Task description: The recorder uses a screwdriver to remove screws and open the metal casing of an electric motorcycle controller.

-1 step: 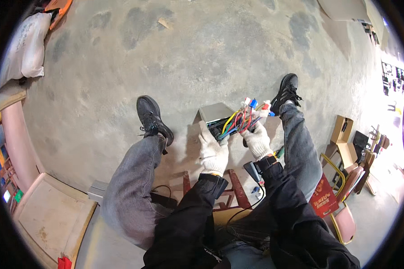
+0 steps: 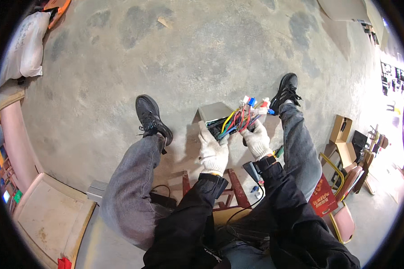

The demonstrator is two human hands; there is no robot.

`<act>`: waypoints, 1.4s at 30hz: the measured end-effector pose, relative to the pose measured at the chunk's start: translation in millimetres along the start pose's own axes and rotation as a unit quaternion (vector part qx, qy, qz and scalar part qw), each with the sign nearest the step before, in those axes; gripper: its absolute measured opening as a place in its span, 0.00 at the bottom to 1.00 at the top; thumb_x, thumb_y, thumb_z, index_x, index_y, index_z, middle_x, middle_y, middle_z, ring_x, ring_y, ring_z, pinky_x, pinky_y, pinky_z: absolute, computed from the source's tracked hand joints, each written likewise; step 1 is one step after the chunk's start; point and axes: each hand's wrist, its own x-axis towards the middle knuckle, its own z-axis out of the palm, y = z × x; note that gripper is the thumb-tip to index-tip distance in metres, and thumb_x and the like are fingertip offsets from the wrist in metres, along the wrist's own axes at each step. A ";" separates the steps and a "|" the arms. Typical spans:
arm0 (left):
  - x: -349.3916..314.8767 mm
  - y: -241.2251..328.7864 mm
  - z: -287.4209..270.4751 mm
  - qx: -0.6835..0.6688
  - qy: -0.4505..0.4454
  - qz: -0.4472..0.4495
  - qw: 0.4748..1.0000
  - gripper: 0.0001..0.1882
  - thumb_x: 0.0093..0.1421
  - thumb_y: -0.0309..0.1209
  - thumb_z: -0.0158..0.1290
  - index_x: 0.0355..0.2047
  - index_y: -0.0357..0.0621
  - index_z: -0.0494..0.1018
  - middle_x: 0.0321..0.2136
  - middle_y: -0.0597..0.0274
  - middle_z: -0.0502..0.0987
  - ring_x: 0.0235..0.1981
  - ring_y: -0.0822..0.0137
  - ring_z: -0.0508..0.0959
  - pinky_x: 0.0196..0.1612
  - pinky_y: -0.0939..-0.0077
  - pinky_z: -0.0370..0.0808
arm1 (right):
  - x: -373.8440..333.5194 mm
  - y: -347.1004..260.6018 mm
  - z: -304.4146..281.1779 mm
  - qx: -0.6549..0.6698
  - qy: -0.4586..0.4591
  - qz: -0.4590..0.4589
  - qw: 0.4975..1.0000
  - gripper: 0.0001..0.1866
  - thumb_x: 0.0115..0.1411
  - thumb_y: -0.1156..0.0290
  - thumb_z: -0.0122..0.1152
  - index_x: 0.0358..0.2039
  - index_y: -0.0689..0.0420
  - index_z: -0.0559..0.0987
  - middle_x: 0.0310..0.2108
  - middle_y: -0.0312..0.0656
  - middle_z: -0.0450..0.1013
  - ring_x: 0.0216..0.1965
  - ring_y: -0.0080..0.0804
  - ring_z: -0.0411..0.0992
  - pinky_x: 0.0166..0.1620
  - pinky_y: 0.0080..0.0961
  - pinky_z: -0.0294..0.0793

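Observation:
Between my knees is a grey metal box (image 2: 215,110), its dark open side turned toward me. A bundle of coloured wires (image 2: 239,120), yellow, red, blue and green, spreads out of that opening. White, red and blue plug connectors (image 2: 250,102) tip the wires at the upper right. My left hand (image 2: 213,151), in a white knit glove, is closed on the box's near left edge, its thumb beside the wires. Also gloved, my right hand (image 2: 257,142) is closed round the wires below the connectors. Its fingertips are partly hidden by the wires.
A dark red stool frame (image 2: 232,181) stands beneath my forearms. A black cable (image 2: 244,210) runs near my right wrist. To the right are a red box (image 2: 323,197), a pink-seated chair (image 2: 344,222) and an open cardboard box (image 2: 343,136). A grey finned block (image 2: 97,190) lies left.
The connectors and wire ends have shifted slightly above my right hand. Both hands keep their places on the box and wires.

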 end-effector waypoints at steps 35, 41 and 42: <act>-8.3 -37.7 8.7 -0.059 -0.192 -0.150 0.968 0.51 0.61 0.51 0.65 0.73 0.32 0.56 0.65 0.32 0.70 0.66 0.40 0.71 0.67 0.57 0.69 | 17.5 -12.6 -29.0 -0.027 -0.102 0.027 0.994 0.11 0.65 0.68 0.68 0.45 0.59 0.81 0.27 0.38 0.78 0.22 0.26 0.75 0.24 0.26 0.73; -10.0 -103.0 0.0 0.337 -0.427 0.132 0.829 0.24 0.66 0.49 0.51 0.51 0.46 0.84 0.52 0.42 0.82 0.53 0.44 0.83 0.52 0.48 0.81 | 25.8 12.5 -52.0 0.074 -0.085 0.100 0.989 0.11 0.66 0.62 0.67 0.35 0.57 0.80 0.22 0.38 0.74 0.20 0.31 0.73 0.23 0.31 0.73; -7.8 -98.4 -23.9 0.392 -0.416 0.158 0.805 0.22 0.61 0.45 0.61 0.52 0.49 0.84 0.53 0.45 0.82 0.54 0.47 0.84 0.54 0.51 0.81 | 19.7 13.5 -46.0 0.071 -0.082 0.109 0.988 0.12 0.67 0.62 0.67 0.34 0.58 0.80 0.22 0.38 0.74 0.20 0.33 0.74 0.23 0.33 0.73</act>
